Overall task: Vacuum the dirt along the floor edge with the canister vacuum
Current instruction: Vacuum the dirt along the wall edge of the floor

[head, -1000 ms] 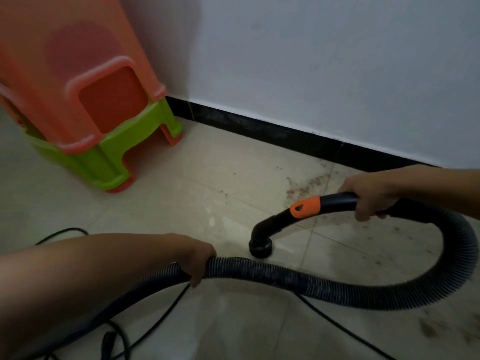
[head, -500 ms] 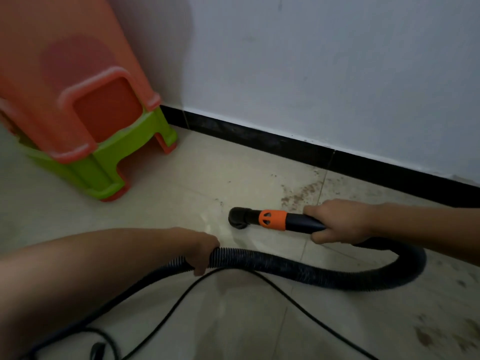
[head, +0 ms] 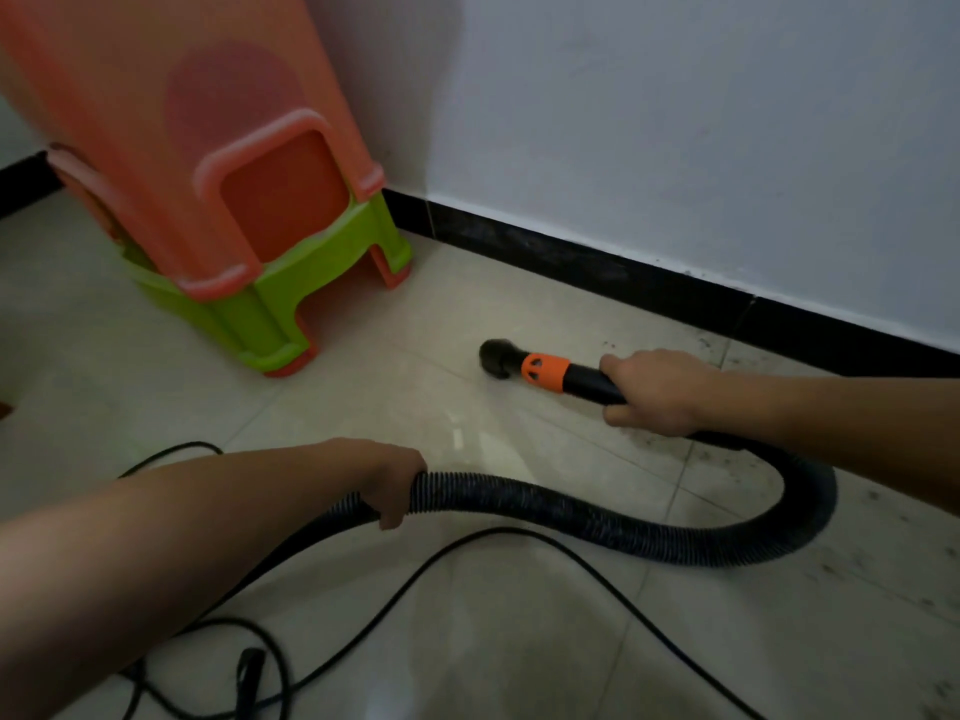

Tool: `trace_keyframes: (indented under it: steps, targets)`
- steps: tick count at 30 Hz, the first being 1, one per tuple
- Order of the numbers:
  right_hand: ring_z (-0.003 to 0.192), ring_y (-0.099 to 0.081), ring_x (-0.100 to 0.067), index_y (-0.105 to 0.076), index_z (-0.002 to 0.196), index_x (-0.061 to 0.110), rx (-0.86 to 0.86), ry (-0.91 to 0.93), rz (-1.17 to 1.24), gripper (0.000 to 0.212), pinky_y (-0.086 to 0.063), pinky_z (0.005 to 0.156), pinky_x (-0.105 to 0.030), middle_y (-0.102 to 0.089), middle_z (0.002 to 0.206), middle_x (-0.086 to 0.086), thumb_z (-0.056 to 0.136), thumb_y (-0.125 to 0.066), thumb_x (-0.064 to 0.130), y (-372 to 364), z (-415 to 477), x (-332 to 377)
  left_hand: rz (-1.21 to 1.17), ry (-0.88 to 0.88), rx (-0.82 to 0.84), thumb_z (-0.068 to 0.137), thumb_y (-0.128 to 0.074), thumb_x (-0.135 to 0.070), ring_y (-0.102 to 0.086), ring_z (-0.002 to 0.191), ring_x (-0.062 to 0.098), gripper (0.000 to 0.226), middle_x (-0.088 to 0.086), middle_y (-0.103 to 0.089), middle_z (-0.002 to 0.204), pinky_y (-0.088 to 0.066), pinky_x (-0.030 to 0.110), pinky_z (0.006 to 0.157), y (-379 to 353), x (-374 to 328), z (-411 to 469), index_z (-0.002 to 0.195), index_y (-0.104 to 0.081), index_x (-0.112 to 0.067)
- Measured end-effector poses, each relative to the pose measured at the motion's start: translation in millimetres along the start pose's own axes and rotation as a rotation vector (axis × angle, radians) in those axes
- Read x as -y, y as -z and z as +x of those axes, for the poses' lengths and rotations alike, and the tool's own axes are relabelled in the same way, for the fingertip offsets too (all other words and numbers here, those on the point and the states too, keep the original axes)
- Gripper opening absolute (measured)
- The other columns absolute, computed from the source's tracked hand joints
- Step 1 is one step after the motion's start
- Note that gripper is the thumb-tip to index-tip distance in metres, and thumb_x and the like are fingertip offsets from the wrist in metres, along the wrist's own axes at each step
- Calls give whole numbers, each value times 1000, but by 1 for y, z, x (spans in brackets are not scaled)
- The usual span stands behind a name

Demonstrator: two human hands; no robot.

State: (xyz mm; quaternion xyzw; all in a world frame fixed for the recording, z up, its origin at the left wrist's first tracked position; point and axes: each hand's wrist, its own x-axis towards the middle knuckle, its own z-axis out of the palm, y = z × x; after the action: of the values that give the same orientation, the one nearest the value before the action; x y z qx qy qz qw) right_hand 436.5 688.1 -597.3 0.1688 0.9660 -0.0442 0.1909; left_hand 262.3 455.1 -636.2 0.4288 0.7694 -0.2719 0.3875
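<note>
A black ribbed vacuum hose loops across the tiled floor. It ends in a black handle with an orange collar and a round black nozzle, which lies low on the tile and points left. My right hand grips the handle just behind the collar. My left hand holds the hose farther back. Dark specks of dirt lie by the black baseboard and to the right of my right hand. The canister is out of view.
Stacked plastic stools, orange over green, stand in the corner at the left. A thin black power cord snakes over the near floor, with its plug end at the bottom left. A white wall rises behind the baseboard.
The nozzle swung down from pointing at the floor to lying low and moved left along the tile. The dirt patch beside the grout line looks fainter. My left hand kept its hold.
</note>
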Motion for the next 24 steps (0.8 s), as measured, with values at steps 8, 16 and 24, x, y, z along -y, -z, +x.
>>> trace_keyframes:
  steps: [8, 16, 24]
  targets:
    - [70, -52, -17, -46, 118, 18, -1, -56, 2, 38, -40, 61, -29, -51, 83, 0, 91, -55, 44, 3, 19, 8, 11, -1, 15, 76, -77, -13, -60, 108, 29, 51, 12, -61, 120, -48, 37, 83, 4, 2, 16, 121, -55, -9]
    - [67, -61, -16, -51, 100, 18, 41, -228, 323, 26, -43, 53, -26, -59, 81, -2, 88, -62, 38, -1, -1, -35, 35, -8, -17, 76, -77, -12, -61, 107, 28, 48, 11, -62, 118, -47, 34, 78, 13, 3, 23, 119, -58, -10]
    - [66, -62, -14, -50, 102, 23, 64, -267, 229, 26, -51, 60, -29, -60, 84, -1, 86, -62, 39, -10, -41, -52, 69, -73, 8, 74, -79, -12, -60, 107, 29, 49, 12, -62, 118, -45, 35, 78, 22, -24, 31, 118, -58, -8]
